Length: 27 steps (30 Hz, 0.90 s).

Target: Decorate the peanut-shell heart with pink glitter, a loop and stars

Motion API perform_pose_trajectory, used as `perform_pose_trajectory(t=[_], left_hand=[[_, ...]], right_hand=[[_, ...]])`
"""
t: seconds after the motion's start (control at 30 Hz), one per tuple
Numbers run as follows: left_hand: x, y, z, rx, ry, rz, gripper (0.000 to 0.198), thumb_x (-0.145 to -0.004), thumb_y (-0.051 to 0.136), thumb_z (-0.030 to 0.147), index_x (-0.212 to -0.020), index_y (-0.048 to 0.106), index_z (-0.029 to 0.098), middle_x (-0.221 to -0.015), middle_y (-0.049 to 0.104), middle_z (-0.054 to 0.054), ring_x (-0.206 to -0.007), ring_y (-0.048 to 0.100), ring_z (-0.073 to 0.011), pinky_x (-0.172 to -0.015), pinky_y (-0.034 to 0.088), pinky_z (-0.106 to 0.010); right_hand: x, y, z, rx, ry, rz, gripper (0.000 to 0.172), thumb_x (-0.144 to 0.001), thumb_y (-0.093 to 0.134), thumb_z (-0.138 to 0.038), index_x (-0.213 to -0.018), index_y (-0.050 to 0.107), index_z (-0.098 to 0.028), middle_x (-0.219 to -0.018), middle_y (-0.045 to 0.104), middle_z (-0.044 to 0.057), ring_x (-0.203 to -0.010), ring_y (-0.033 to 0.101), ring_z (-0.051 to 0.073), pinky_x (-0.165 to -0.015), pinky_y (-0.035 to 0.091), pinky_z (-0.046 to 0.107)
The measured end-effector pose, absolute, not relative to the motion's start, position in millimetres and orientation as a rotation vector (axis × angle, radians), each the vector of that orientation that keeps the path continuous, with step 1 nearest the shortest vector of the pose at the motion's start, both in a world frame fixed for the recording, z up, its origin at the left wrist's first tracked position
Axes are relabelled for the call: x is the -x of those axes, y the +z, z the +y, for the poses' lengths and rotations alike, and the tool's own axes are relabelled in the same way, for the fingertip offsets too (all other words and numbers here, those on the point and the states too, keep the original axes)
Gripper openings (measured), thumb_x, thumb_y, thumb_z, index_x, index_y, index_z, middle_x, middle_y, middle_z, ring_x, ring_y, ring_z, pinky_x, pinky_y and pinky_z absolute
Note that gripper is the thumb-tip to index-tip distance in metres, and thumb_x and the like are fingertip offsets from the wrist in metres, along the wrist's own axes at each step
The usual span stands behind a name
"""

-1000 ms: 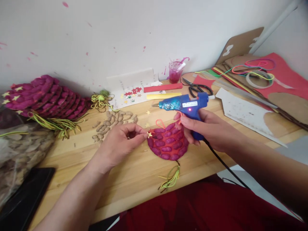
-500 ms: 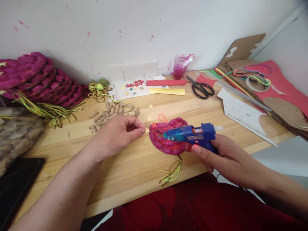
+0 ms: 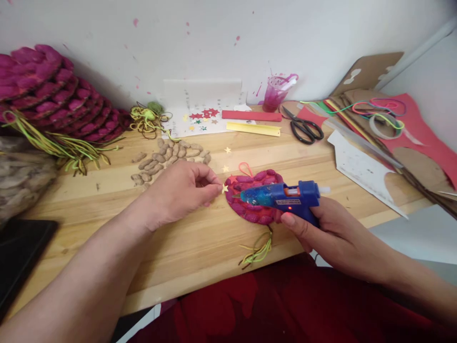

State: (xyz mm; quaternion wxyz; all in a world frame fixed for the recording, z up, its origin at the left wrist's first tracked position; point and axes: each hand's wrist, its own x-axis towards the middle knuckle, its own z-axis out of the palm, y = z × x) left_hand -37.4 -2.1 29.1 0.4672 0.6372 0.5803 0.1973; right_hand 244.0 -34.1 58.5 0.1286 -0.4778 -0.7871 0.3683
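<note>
A round red ornament (image 3: 254, 213) covered in magenta peanut shells lies near the table's front edge, with a pink loop on top and a green-yellow tassel (image 3: 257, 250) below. My left hand (image 3: 182, 191) pinches a small gold star (image 3: 224, 188) at the ornament's left rim. My right hand (image 3: 321, 228) grips a blue hot glue gun (image 3: 282, 196) lying across the ornament, nozzle pointing left toward the star, red light on.
Loose peanuts (image 3: 171, 159), a star sticker sheet (image 3: 203, 116), red and yellow strips, scissors (image 3: 303, 128), a pink cup (image 3: 274, 93), a stack of finished magenta ornaments (image 3: 53, 105) at left, cardboard and red sheets (image 3: 410, 138) at right. A dark tray (image 3: 17, 257) sits at the lower left.
My right hand lowered the glue gun from above the ornament to lie across it, nozzle near the star. My left hand kept the star at the ornament's left edge.
</note>
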Motion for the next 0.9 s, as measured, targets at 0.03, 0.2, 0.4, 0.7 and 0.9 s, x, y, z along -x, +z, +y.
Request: perform_pose_trajectory(t=[0.03,0.2,0.4,0.7,0.9], left_hand=[[38.0,28.8,-2.0,-1.572,0.471,1.426,0.018,-0.077,0.068,0.037,-0.075,0.073,0.020,-0.061,0.069,0.000,-0.057,0.057,-0.0143,-0.055,0.040,-0.025],[39.3,25.6,-1.8,-1.587,0.458,1.423,0.019,-0.076,0.066,0.039,-0.075,0.073,0.022,-0.062,0.069,0.001,-0.058,0.059,-0.0147,-0.056,0.041,-0.026],[39.2,24.1,-1.8,-1.594,0.460,1.438,0.020,-0.078,0.065,0.040,-0.075,0.073,0.022,-0.061,0.069,0.001,-0.054,0.055,-0.0130,-0.053,0.038,-0.025],[37.2,25.3,-1.5,-1.568,0.451,1.432,0.019,-0.077,0.066,0.040,-0.075,0.073,0.022,-0.061,0.069,0.001,-0.057,0.057,-0.0141,-0.054,0.040,-0.025],[38.6,25.3,-1.4,-1.580,0.456,1.433,0.019,-0.078,0.066,0.040,-0.074,0.072,0.022,-0.061,0.069,0.001,-0.056,0.056,-0.0139,-0.054,0.040,-0.025]], right_hand=[[-243.7,58.6,-33.6,1.399,1.058,-2.290,0.038,-0.100,0.055,-0.053,-0.083,0.069,-0.022,-0.078,0.071,0.003,-0.070,0.063,0.022,-0.065,0.052,0.031],[-243.8,55.8,-32.0,1.422,1.075,-2.298,0.039,-0.100,0.054,-0.054,-0.085,0.070,-0.022,-0.082,0.073,0.004,-0.074,0.065,0.023,-0.066,0.053,0.032],[-245.1,54.2,-31.6,1.369,1.121,-2.304,0.034,-0.102,0.053,-0.052,-0.095,0.072,-0.023,-0.090,0.075,0.003,-0.077,0.065,0.022,-0.071,0.053,0.032],[-244.1,53.8,-31.1,1.382,1.083,-2.296,0.036,-0.100,0.055,-0.052,-0.088,0.071,-0.021,-0.086,0.074,0.005,-0.078,0.067,0.024,-0.070,0.055,0.032],[-243.7,54.1,-30.2,1.385,1.060,-2.305,0.034,-0.100,0.057,-0.050,-0.086,0.072,-0.022,-0.082,0.073,0.004,-0.077,0.068,0.024,-0.069,0.056,0.032]])
